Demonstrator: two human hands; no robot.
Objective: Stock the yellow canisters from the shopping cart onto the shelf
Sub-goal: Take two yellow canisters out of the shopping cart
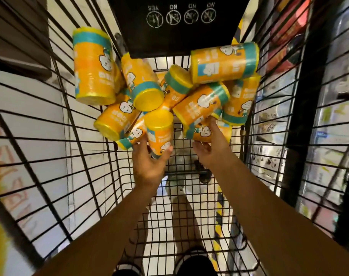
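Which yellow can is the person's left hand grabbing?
The upright canister at the front of the pile, its plain yellow end facing up. The left hand curls around its lower part; the others lie tumbled behind it.

The near half of the shopping cart (101, 176) floor is bare wire, open room through which both forearms reach in from above. Black wire walls close it left and right. At the far end the yellow canisters (201, 104) lie heaped and touching, filling the width from wall to wall, with only a narrow gap low in the middle. The black seat flap (177, 28) overhangs the pile's back.
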